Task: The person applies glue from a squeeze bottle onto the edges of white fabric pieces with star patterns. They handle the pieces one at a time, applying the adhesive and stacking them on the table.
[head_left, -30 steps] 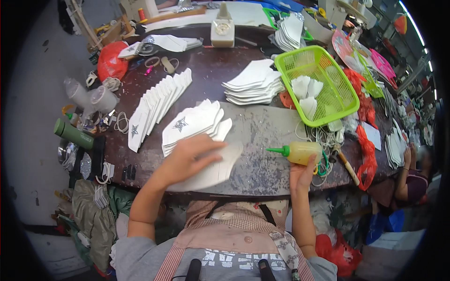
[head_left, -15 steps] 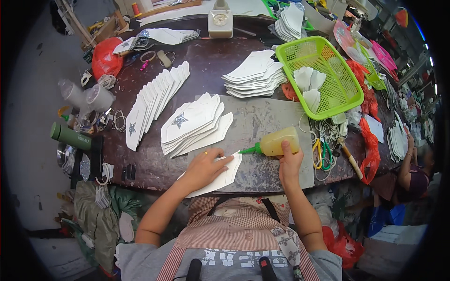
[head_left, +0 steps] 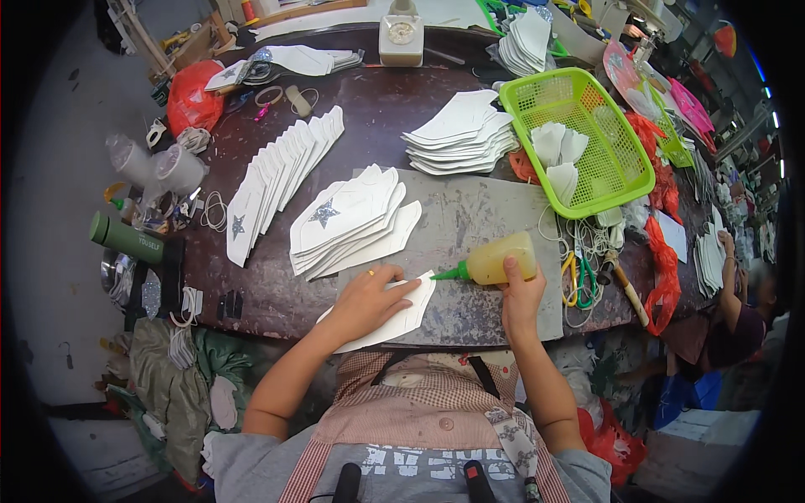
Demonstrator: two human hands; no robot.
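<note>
On the dark tabletop (head_left: pixel 369 101), toward a grey sheet's (head_left: pixel 461 323) seven o'clock, a white piece (head_left: pixel 402 323) lay beneath the left hand's (head_left: pixel 369 295) extended fingers, while at three o'clock from it the right hand (head_left: pixel 521 289) grasped a yellowish squeeze bottle (head_left: pixel 496 258).

At the grey mat's (head_left: pixel 470 205) near-left part, the left hand (head_left: pixel 369 300) rests on a white piece (head_left: pixel 412 317); over the mat, the right hand (head_left: pixel 521 300) holds a yellowish bottle (head_left: pixel 496 258), its green nozzle (head_left: pixel 453 273) at the piece's corner. Fanned white pieces (head_left: pixel 348 216) overlap the mat's left edge.
</note>
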